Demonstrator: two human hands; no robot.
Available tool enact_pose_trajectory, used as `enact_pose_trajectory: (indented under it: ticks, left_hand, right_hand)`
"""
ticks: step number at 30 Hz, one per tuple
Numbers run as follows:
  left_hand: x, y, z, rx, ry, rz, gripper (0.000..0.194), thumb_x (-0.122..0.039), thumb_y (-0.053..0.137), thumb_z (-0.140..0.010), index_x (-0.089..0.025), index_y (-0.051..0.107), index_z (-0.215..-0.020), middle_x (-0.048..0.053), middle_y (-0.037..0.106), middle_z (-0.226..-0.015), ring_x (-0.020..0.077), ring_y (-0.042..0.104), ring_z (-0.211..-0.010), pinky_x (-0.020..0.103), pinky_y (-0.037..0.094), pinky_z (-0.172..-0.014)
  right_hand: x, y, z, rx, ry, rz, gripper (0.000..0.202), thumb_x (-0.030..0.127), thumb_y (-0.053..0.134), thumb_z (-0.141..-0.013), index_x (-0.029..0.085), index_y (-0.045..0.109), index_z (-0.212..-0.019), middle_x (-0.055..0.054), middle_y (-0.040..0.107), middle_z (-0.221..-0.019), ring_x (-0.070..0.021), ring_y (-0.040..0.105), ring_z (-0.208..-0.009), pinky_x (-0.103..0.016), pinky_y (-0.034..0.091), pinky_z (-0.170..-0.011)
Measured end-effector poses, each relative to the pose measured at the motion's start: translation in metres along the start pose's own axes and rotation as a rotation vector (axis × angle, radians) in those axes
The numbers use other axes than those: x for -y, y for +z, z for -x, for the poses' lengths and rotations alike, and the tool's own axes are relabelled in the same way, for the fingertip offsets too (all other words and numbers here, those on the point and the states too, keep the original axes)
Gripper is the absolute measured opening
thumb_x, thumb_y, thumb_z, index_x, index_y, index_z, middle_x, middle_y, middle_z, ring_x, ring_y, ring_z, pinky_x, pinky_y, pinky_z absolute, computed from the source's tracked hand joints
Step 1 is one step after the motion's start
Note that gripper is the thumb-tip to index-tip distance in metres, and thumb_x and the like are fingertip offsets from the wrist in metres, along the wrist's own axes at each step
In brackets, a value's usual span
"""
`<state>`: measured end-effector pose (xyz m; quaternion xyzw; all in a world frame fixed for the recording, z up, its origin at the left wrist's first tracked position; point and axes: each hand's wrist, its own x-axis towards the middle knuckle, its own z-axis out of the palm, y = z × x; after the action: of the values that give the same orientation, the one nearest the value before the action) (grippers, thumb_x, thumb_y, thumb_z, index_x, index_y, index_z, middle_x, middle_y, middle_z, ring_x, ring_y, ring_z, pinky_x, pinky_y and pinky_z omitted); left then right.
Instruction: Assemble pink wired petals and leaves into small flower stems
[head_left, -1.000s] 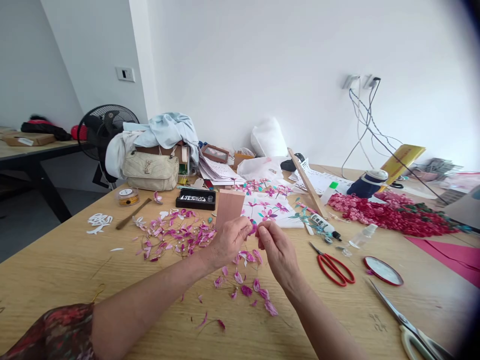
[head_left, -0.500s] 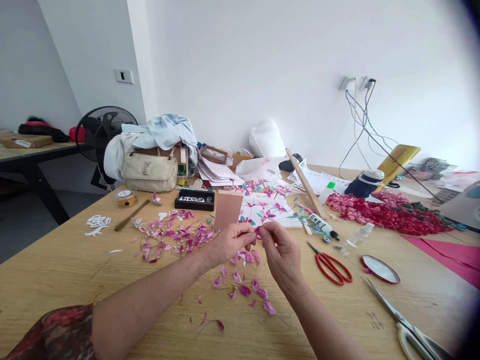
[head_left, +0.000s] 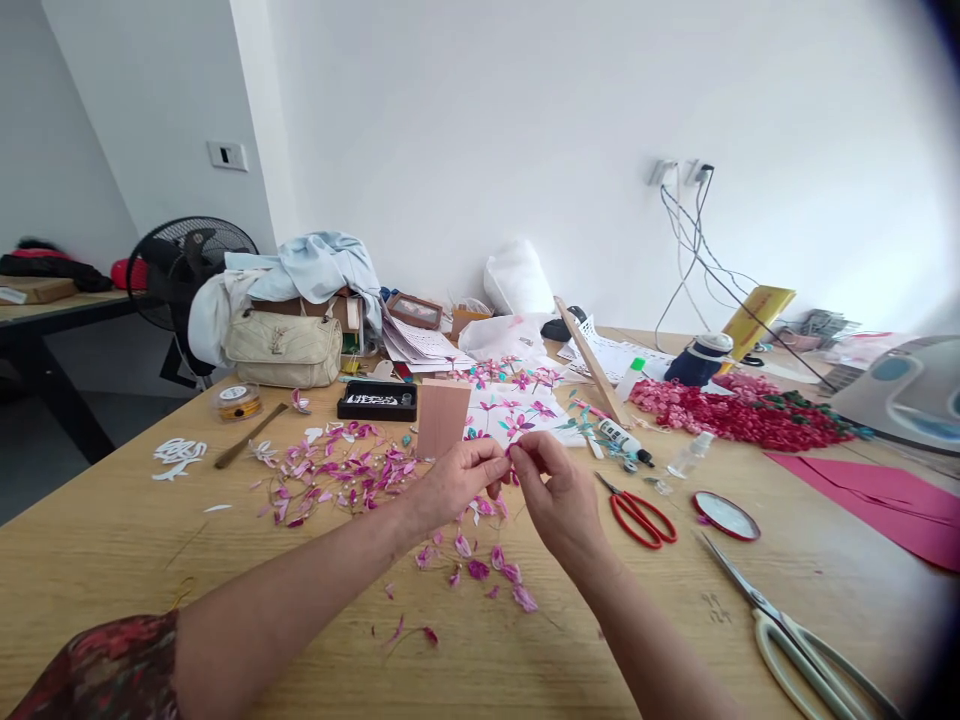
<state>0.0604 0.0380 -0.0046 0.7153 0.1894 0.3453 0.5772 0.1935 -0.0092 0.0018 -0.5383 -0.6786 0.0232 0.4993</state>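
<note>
My left hand [head_left: 466, 478] and my right hand [head_left: 561, 498] meet above the table, fingertips pinched close together. A small magenta petal [head_left: 514, 472] shows between them, mostly covered by the fingers. Loose pink petals on thin stems [head_left: 478, 569] lie on the wood below my hands. To the left spreads a larger heap of pink and magenta petals [head_left: 360, 470]. Just beyond my hands, finished-looking pink and teal flowers [head_left: 517, 424] rest on a white sheet [head_left: 559, 430]. An upright wooden block [head_left: 442, 415] stands behind my left hand.
Red-handled scissors [head_left: 643, 518], a round red-rimmed dish [head_left: 726, 515] and large shears [head_left: 780, 620] lie at right. Behind them are a glue bottle [head_left: 619, 437] and red flower bunches [head_left: 750, 408]. A black tray [head_left: 377, 400] and beige handbag [head_left: 283, 348] sit at left.
The view has turned slightly right, so the table things appear shifted left and more of the white machine shows. Both hands stay pinched together, with the right hand's fingers slightly shifted.
</note>
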Motion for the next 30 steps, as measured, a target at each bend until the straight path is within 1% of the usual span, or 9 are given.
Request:
enact_pose_trajectory:
  ticks: [5, 8, 11, 13, 15, 18, 22, 26, 30]
  left_hand:
    - [-0.009, 0.014, -0.006, 0.023, -0.022, -0.041, 0.027, -0.032, 0.046, -0.081, -0.014, 0.046, -0.062, -0.003, 0.044, -0.056, 0.0082, 0.041, -0.055, 0.021, 0.032, -0.054]
    - [-0.018, 0.029, -0.011, 0.047, -0.011, 0.026, 0.025, -0.031, 0.044, -0.082, -0.013, 0.047, -0.064, -0.002, 0.046, -0.058, 0.0077, 0.043, -0.057, 0.020, 0.034, -0.056]
    - [-0.025, 0.043, -0.012, 0.177, -0.038, 0.068, 0.025, -0.030, 0.040, -0.085, -0.013, 0.051, -0.071, 0.000, 0.050, -0.063, 0.0082, 0.048, -0.061, 0.021, 0.039, -0.061]
    - [-0.025, 0.047, -0.008, 0.314, -0.118, 0.029, 0.022, -0.028, 0.040, -0.085, -0.012, 0.053, -0.078, 0.002, 0.053, -0.069, 0.0091, 0.051, -0.066, 0.022, 0.041, -0.065]
    - [-0.024, 0.048, -0.002, 0.415, -0.218, -0.071, 0.016, -0.024, 0.044, -0.083, -0.012, 0.055, -0.084, 0.002, 0.056, -0.076, 0.0095, 0.053, -0.071, 0.022, 0.042, -0.066]
    - [-0.020, 0.042, 0.009, 0.480, -0.337, -0.211, 0.016, -0.021, 0.047, -0.081, -0.014, 0.055, -0.093, 0.002, 0.058, -0.080, 0.0090, 0.053, -0.070, 0.019, 0.040, -0.060]
    - [-0.021, 0.030, 0.019, 0.495, -0.402, -0.262, 0.017, -0.024, 0.045, -0.081, -0.014, 0.054, -0.092, 0.003, 0.060, -0.078, 0.0086, 0.052, -0.064, 0.017, 0.035, -0.050]
    - [-0.021, 0.008, 0.019, 0.434, -0.349, -0.271, 0.015, -0.025, 0.049, -0.079, -0.014, 0.057, -0.083, 0.002, 0.060, -0.078, 0.0098, 0.053, -0.068, 0.019, 0.040, -0.058]
    - [-0.022, -0.019, 0.012, 0.228, -0.361, -0.199, 0.012, -0.023, 0.051, -0.078, -0.013, 0.056, -0.080, 0.002, 0.059, -0.075, 0.0093, 0.053, -0.067, 0.023, 0.042, -0.065]
  right_hand:
    - [-0.004, -0.016, -0.002, 0.082, 0.175, -0.222, 0.014, 0.028, 0.046, -0.080, 0.018, 0.048, -0.069, 0.003, 0.045, -0.058, -0.0112, 0.043, -0.054, -0.023, 0.034, -0.051]
    - [-0.002, -0.036, -0.004, 0.020, 0.169, -0.089, 0.012, 0.026, 0.047, -0.078, 0.018, 0.048, -0.069, 0.003, 0.047, -0.058, -0.0110, 0.043, -0.054, -0.023, 0.033, -0.052]
    - [-0.004, -0.068, -0.005, 0.005, 0.183, -0.006, 0.012, 0.025, 0.048, -0.077, 0.018, 0.049, -0.068, 0.003, 0.047, -0.058, -0.0101, 0.042, -0.053, -0.022, 0.032, -0.050]
    - [-0.011, -0.091, -0.002, 0.167, 0.268, -0.022, 0.015, 0.027, 0.048, -0.077, 0.018, 0.050, -0.066, 0.003, 0.046, -0.055, -0.0094, 0.041, -0.049, -0.022, 0.031, -0.047]
    - [-0.022, -0.108, 0.007, 0.419, 0.382, 0.001, 0.017, 0.028, 0.048, -0.075, 0.018, 0.051, -0.062, 0.003, 0.046, -0.053, -0.0096, 0.041, -0.048, -0.022, 0.031, -0.046]
    - [-0.045, -0.114, 0.028, 0.684, 0.427, 0.227, 0.015, 0.021, 0.047, -0.072, 0.018, 0.052, -0.057, 0.002, 0.050, -0.055, -0.0109, 0.044, -0.051, -0.022, 0.031, -0.048]
    - [-0.072, -0.102, 0.055, 0.813, 0.395, 0.484, 0.019, 0.016, 0.044, -0.075, 0.019, 0.059, -0.064, 0.000, 0.058, -0.061, -0.0128, 0.050, -0.057, -0.022, 0.033, -0.052]
    - [-0.072, -0.101, 0.059, 0.767, 0.333, 0.519, 0.022, 0.017, 0.044, -0.078, 0.018, 0.064, -0.073, -0.005, 0.065, -0.081, -0.0170, 0.057, -0.074, -0.025, 0.037, -0.064]
    - [-0.050, -0.096, 0.038, 0.594, 0.319, 0.523, 0.019, 0.023, 0.046, -0.081, 0.020, 0.065, -0.075, -0.004, 0.066, -0.081, -0.0181, 0.058, -0.075, -0.026, 0.039, -0.065]
